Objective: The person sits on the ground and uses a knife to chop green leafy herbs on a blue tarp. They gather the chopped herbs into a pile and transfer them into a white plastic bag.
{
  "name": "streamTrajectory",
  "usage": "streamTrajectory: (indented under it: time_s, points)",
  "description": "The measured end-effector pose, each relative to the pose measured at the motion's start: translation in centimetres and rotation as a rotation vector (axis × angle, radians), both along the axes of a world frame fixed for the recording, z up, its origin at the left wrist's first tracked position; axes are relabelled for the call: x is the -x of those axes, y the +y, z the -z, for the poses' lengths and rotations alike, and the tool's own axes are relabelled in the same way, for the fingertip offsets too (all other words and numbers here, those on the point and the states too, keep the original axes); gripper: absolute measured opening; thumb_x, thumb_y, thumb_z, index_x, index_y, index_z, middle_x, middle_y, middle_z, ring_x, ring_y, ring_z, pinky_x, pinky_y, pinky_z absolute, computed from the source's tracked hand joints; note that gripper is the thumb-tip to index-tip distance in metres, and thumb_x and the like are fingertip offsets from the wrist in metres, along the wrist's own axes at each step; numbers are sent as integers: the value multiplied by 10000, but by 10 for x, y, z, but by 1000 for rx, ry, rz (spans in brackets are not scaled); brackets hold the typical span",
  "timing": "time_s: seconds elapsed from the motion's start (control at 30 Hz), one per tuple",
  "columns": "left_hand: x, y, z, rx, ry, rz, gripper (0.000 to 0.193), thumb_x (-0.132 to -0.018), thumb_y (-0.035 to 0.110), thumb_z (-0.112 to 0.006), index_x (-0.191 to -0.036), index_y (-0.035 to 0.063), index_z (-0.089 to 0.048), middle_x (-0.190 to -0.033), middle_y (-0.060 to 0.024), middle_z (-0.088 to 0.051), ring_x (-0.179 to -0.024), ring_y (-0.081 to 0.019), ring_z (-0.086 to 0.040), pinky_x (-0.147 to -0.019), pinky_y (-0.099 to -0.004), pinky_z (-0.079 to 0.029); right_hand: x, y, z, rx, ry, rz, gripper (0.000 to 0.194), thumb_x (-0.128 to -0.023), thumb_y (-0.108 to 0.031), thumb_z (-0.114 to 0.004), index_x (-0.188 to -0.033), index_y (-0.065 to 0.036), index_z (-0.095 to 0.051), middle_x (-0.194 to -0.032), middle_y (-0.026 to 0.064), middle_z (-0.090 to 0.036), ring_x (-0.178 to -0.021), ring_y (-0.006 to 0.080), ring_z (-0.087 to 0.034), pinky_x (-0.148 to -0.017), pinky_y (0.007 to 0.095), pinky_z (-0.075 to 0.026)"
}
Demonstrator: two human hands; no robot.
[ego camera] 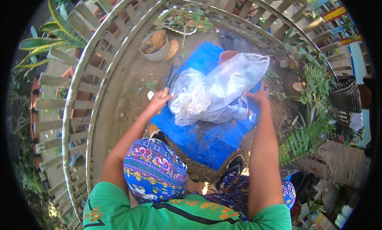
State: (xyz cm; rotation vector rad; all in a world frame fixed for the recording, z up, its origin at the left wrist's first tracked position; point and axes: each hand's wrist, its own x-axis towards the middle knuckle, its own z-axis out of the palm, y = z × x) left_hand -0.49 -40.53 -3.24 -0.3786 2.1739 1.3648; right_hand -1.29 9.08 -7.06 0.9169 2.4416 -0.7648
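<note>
Clear plastic bags [226, 83], crumpled and partly filled with something whitish, lie on a blue plastic sheet [206, 140] on the ground. At their left side my left hand [159, 101] grips a light wooden handle; the far part of that tool is dark and partly hidden beside the bags. My right hand [259, 94] is spread at the right edge of the bags, fingers apart, with the thumb touching or very near the plastic. Behind the bags the rim of a reddish-brown pot [227, 55] shows.
A grey pot with dry leaves [154, 47] and a white scalloped planter [182, 30] stand beyond the sheet. A wooden picket fence [103, 77] curves around the left and far side. Ferns [307, 137] grow at the right. My sandalled feet flank the sheet's near edge.
</note>
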Motion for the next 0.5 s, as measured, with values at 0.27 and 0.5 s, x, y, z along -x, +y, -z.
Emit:
streamTrajectory:
  time_s: [0.27,0.5]
  points:
    - [-18,-30,45,414,26,63,398,-880,345,-610,-1237,170,-610,-1181,-195,-636,-1209,-378,-492,-991,-436,-435,57,-10,20,-153,-143,-329,1576,-371,-578,-934,-1567,-123,-14,-1574,281,-201,-1475,426,-165,-1182,516,-209]
    - [-6,19,6,290,164,7,390,-873,304,-638,-1183,68,-610,-1023,-192,-690,-987,-348,-655,-859,-420,-500,63,-39,18,95,-3,-414,969,-560,-414,-887,-1343,5,-498,-1227,232,-640,-1135,347,-630,-975,409,-492]
